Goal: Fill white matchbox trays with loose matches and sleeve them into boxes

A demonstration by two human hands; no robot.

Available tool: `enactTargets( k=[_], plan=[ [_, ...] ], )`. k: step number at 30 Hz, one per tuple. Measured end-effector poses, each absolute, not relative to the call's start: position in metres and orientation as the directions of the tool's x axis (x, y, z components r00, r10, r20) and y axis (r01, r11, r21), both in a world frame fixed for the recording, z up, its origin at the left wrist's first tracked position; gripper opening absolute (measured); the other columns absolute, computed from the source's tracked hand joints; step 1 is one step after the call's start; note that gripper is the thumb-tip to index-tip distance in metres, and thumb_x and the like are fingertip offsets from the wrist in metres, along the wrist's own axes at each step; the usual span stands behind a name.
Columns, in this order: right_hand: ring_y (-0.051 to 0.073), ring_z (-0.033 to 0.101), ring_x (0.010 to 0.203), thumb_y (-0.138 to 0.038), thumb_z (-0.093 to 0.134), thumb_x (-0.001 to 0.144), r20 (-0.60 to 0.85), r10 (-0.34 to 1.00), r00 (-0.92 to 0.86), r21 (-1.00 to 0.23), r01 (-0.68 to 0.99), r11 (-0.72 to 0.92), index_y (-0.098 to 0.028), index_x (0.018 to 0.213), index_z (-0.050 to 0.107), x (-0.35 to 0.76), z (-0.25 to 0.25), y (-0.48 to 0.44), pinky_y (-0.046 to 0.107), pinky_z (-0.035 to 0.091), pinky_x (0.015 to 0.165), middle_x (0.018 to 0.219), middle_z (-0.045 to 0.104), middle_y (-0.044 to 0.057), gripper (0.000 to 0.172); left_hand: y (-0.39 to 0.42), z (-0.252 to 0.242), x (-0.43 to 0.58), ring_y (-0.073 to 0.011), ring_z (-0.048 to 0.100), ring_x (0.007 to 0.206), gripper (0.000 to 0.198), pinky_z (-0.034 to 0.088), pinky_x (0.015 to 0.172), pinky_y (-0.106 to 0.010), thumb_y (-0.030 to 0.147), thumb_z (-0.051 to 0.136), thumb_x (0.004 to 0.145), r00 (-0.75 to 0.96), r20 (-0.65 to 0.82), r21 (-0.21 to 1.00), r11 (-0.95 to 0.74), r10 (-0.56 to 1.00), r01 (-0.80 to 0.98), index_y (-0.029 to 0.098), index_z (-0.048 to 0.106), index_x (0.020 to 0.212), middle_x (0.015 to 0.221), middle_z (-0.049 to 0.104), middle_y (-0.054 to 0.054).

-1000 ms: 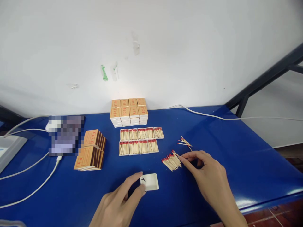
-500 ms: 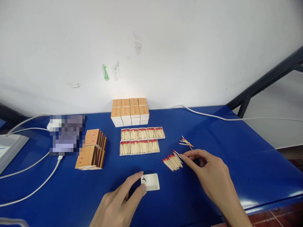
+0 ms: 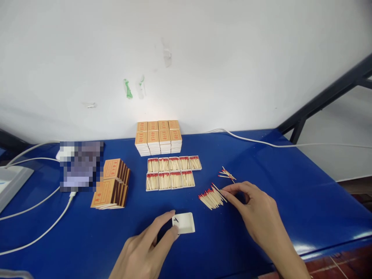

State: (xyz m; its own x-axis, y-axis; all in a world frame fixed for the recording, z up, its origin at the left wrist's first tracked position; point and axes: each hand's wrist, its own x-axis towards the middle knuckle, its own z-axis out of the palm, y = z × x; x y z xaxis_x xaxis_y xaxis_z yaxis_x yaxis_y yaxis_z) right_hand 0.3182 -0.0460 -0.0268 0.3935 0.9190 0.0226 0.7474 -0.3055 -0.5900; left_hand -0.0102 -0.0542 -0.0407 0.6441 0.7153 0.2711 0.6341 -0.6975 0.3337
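1. Left hand [image 3: 142, 246], lower centre of the frame: thumb and index finger pinch the left end of the white matchbox tray [image 3: 186, 223], open side up
2. Right hand [image 3: 257, 209], right of centre: thumb and index fingertips are nearly together at the right edge of the match pile [image 3: 210, 199]; whether they grip a match cannot be told
3. Pile position: just left of the right fingertips, upper right of the tray; the right hand is nearer
4. Match axes: roughly parallel, red heads toward upper left, bare ends toward lower right
5. Surroundings: loose matches [image 3: 227, 174] lie above the right fingertips; match-filled trays [image 3: 165, 189] form two rows at centre
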Motion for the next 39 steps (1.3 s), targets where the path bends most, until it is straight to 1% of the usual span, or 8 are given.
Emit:
enactTargets(
  k=[5, 9, 15, 21, 24, 28, 34, 39],
  plan=[
    [0.028, 0.066, 0.088, -0.085, 0.053, 0.100, 0.021, 0.917, 0.397, -0.554, 0.769, -0.320, -0.035, 0.094, 0.083, 0.320, -0.025, -0.049, 0.042, 0.047, 0.076, 0.102, 0.079, 0.003, 0.059, -0.055, -0.041, -0.011, -0.0238, 0.087, 0.106, 0.042, 0.068, 0.065, -0.031, 0.023, 0.036, 0.115, 0.649, 0.280, 0.338, -0.705, 0.707, 0.623, 0.028, 0.067, 0.144, 0.157, 0.071, -0.014],
    [0.028, 0.067, 0.086, -0.082, 0.056, 0.100, 0.023, 0.916, 0.401, -0.551, 0.769, -0.323, -0.035, 0.094, 0.084, 0.326, -0.024, -0.058, 0.042, 0.048, 0.075, 0.102, 0.080, 0.004, 0.055, -0.057, -0.042, -0.010, -0.0238, 0.087, 0.109, 0.042, 0.069, 0.067, -0.033, 0.028, 0.034, 0.117, 0.639, 0.270, 0.350, -0.692, 0.720, 0.631, 0.027, 0.065, 0.144, 0.157, 0.071, -0.015],
    [0.025, 0.065, 0.079, -0.079, 0.064, 0.096, -0.009, 0.919, 0.394, -0.572, 0.752, -0.328, -0.035, 0.096, 0.085, 0.325, -0.024, -0.064, 0.040, 0.048, 0.071, 0.099, 0.080, 0.003, 0.049, -0.055, -0.043, -0.010, -0.0216, 0.087, 0.105, 0.043, 0.068, 0.066, -0.031, 0.023, 0.035, 0.118, 0.629, 0.284, 0.353, -0.689, 0.723, 0.633, 0.030, 0.069, 0.142, 0.157, 0.071, -0.010],
    [0.027, 0.065, 0.082, -0.080, 0.060, 0.099, 0.027, 0.918, 0.397, -0.572, 0.759, -0.311, -0.034, 0.092, 0.085, 0.323, -0.025, -0.057, 0.042, 0.047, 0.075, 0.099, 0.080, 0.004, 0.052, -0.054, -0.041, -0.010, -0.0227, 0.087, 0.105, 0.043, 0.069, 0.064, -0.032, 0.023, 0.034, 0.118, 0.646, 0.274, 0.338, -0.700, 0.712, 0.629, 0.028, 0.068, 0.143, 0.157, 0.072, -0.013],
    [0.028, 0.065, 0.083, -0.079, 0.060, 0.100, 0.047, 0.912, 0.407, -0.581, 0.754, -0.307, -0.034, 0.092, 0.085, 0.321, -0.026, -0.051, 0.042, 0.047, 0.077, 0.099, 0.080, 0.004, 0.052, -0.051, -0.039, -0.012, -0.0228, 0.087, 0.109, 0.044, 0.069, 0.065, -0.031, 0.019, 0.034, 0.117, 0.658, 0.285, 0.319, -0.716, 0.697, 0.621, 0.028, 0.067, 0.144, 0.156, 0.072, -0.014],
    [0.028, 0.065, 0.085, -0.079, 0.058, 0.101, 0.061, 0.913, 0.404, -0.586, 0.755, -0.294, -0.033, 0.093, 0.085, 0.320, -0.027, -0.047, 0.042, 0.048, 0.077, 0.100, 0.080, 0.005, 0.054, -0.049, -0.039, -0.015, -0.0216, 0.088, 0.104, 0.045, 0.070, 0.065, -0.029, 0.014, 0.037, 0.114, 0.710, 0.273, 0.301, -0.759, 0.649, 0.578, 0.026, 0.068, 0.145, 0.156, 0.072, -0.015],
    [0.028, 0.067, 0.084, -0.078, 0.058, 0.102, 0.062, 0.923, 0.381, -0.567, 0.774, -0.281, -0.032, 0.094, 0.086, 0.329, -0.027, -0.055, 0.042, 0.048, 0.075, 0.102, 0.082, 0.006, 0.054, -0.055, -0.040, -0.011, -0.0228, 0.087, 0.102, 0.046, 0.069, 0.065, -0.032, 0.017, 0.034, 0.114, 0.654, 0.261, 0.336, -0.702, 0.710, 0.628, 0.027, 0.068, 0.143, 0.157, 0.071, -0.014],
    [0.030, 0.068, 0.087, -0.079, 0.055, 0.103, 0.090, 0.912, 0.399, -0.561, 0.777, -0.285, -0.031, 0.094, 0.085, 0.331, -0.027, -0.046, 0.043, 0.048, 0.075, 0.101, 0.081, 0.008, 0.058, -0.054, -0.041, -0.011, -0.0189, 0.087, 0.097, 0.054, 0.067, 0.066, -0.030, 0.004, 0.037, 0.110, 0.644, 0.271, 0.326, -0.698, 0.716, 0.638, 0.031, 0.070, 0.143, 0.160, 0.070, -0.008]
  ],
)
